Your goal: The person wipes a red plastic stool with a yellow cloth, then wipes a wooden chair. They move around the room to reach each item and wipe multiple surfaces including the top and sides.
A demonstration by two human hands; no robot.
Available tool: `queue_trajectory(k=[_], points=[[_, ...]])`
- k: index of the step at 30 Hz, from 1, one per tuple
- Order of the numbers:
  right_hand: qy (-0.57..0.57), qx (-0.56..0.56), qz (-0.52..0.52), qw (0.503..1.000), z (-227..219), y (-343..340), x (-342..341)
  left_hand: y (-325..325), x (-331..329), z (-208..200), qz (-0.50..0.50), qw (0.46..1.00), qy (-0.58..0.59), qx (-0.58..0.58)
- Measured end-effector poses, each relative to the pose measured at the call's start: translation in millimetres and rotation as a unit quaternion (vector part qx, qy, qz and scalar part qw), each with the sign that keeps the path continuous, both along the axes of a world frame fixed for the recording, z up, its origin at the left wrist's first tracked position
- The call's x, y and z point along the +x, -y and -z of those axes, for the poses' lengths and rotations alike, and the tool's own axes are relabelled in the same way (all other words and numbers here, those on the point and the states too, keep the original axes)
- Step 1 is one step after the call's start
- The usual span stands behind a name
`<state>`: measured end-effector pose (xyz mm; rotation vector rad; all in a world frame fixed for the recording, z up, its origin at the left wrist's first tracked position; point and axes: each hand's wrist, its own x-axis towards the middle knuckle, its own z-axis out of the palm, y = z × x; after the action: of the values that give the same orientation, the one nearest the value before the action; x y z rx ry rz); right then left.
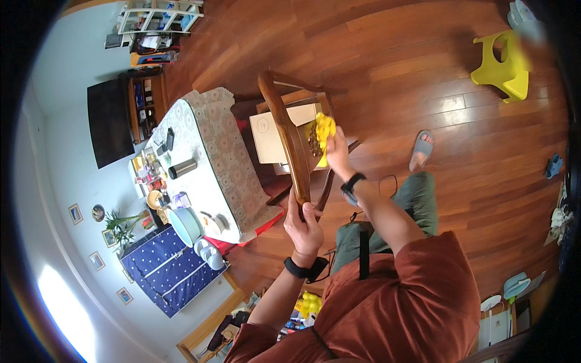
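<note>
A dark brown wooden chair with a long curved rail [282,124] stands in front of me. My left hand [304,230] is wrapped round the near end of that rail. In my right hand [339,151] is a bunched yellow cloth [325,128], pressed against a carved brown panel [313,142] of the chair. The right fingers are closed and partly hidden by the cloth. A cardboard box [266,139] shows beneath the rail, apart from both hands; whether it rests on the seat I cannot tell.
Left of the chair is a table with a patterned tablecloth [233,151], holding a dark cylindrical flask [183,168] and a pale blue basin [183,224]. A yellow stool [505,69] stands at the far right. My slippered foot [422,145] is on the wooden floor [393,78].
</note>
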<state>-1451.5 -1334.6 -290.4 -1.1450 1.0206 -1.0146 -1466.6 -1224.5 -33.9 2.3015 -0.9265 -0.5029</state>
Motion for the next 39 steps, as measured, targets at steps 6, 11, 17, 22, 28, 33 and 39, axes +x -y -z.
queue_trajectory(k=[6,11,17,22,28,33,39], points=[[-0.220,0.060,-0.094,0.969,146.1,27.0,42.4,-2.6,-2.1,1.7,-0.013,1.000,0.015,0.023],[-0.396,0.236,-0.076,0.884,249.1,42.2,67.4,-3.3,0.6,7.3,-0.012,0.999,0.036,0.032],[-0.182,0.225,-0.150,0.945,298.7,18.2,58.7,-5.5,0.6,12.5,-0.023,0.997,0.066,0.041],[0.004,0.396,-0.196,0.897,236.1,-25.3,35.9,-1.8,0.6,6.5,-0.016,0.998,0.041,0.036],[0.282,0.389,-0.101,0.871,57.4,-33.5,-7.0,-1.9,0.1,1.1,-0.013,0.999,0.009,0.029],[0.309,0.316,-0.098,0.891,-119.8,-30.8,-50.4,-5.9,0.6,2.5,-0.001,1.000,0.007,0.007],[0.255,0.158,-0.076,0.951,-182.9,-45.8,-64.1,-5.5,2.3,-1.4,0.040,0.998,0.050,-0.011]])
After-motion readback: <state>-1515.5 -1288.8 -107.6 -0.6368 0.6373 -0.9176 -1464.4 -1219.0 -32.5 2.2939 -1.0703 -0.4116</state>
